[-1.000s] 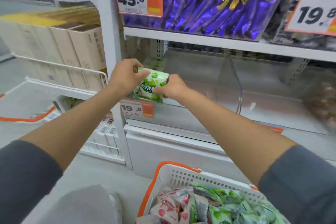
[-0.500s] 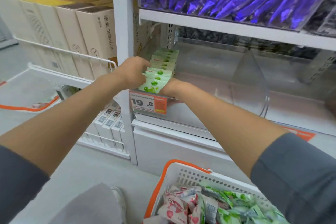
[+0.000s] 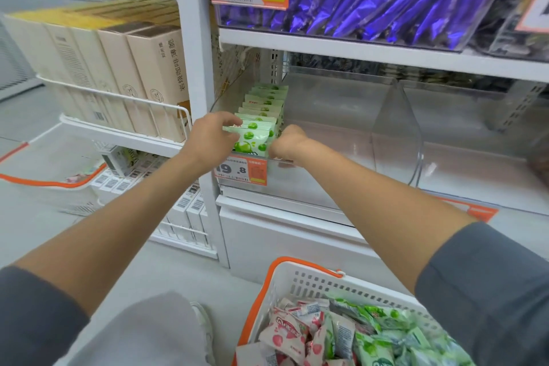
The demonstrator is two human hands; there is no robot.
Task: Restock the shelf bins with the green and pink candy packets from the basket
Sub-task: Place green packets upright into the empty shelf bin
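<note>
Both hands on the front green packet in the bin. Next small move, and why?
Likely ease the front packet back flush against the row, then let go. The left hand grips its top edge and the right hand pinches its right side. It sits tilted at the front of the bin, and the basket holds many more.
</note>
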